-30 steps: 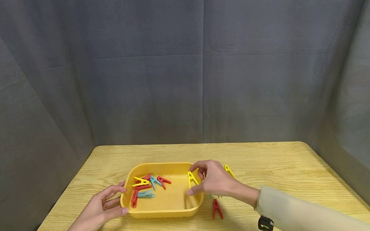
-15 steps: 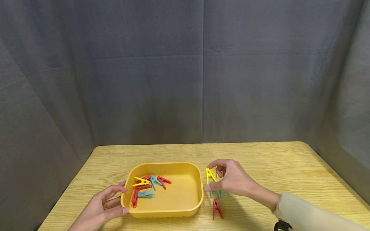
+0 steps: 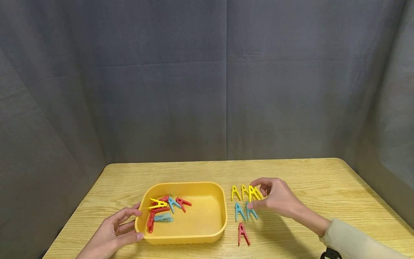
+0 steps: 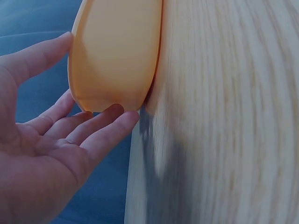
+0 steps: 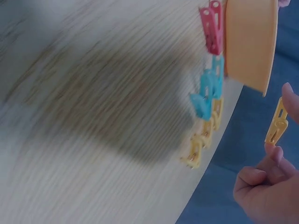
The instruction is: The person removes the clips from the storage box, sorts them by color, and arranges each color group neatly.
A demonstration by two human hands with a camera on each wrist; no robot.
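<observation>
My right hand (image 3: 278, 198) pinches a yellow clothespin (image 5: 276, 123) between thumb and fingertips, above the table to the right of a yellow plastic tray (image 3: 181, 238). Below and around it, three yellow clothespins (image 3: 235, 193) lie in a back row. Two blue clothespins (image 3: 239, 211) come in front of them, then a single red clothespin (image 3: 243, 234). Inside the tray, several red, blue and yellow clothespins (image 3: 183, 204) are heaped toward the left. My left hand (image 3: 111, 230) touches the tray's left end with relaxed fingers; the left wrist view shows the fingertips against its wall.
The wooden table (image 3: 291, 172) has rounded far corners and extends to the right of the clothespin rows. A dark grey curtain (image 3: 161, 108) encloses the back and sides. A dark band (image 3: 331, 253) is on the right wrist by the sleeve.
My right hand has carried the yellow clothespin rightward from over the tray's right end to above the table rows, uncovering the blue and yellow clothespins there. The left hand and tray stay put.
</observation>
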